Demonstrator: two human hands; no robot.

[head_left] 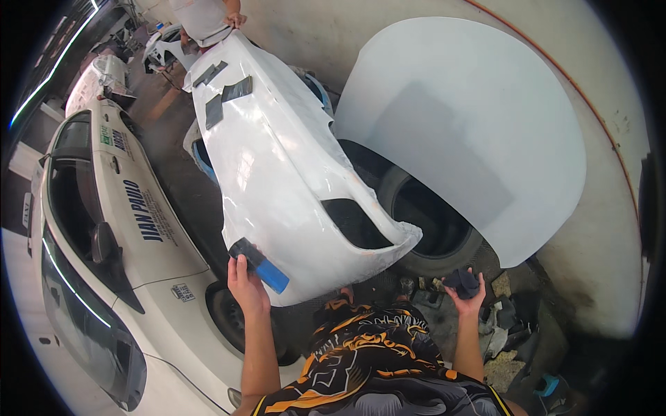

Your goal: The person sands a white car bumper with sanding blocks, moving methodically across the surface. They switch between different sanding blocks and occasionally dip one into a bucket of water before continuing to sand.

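A white car bumper (270, 159) lies lengthwise in front of me, its near end close to my chest. My left hand (244, 284) holds a sanding block (259, 265), dark on one end and blue on the other, pressed against the bumper's lower left edge. My right hand (466, 295) is raised at the right, palm up, holding a small dark crumpled piece (461, 281), probably cloth or sandpaper. Dark patches (229, 93) sit on the bumper's far end.
A white car (118, 229) stands close on my left. A white hood panel (472, 125) leans on the wall at right, over a tyre (433, 222). Another person (205, 17) stands at the bumper's far end. Rags and rubble (503, 326) litter the floor at right.
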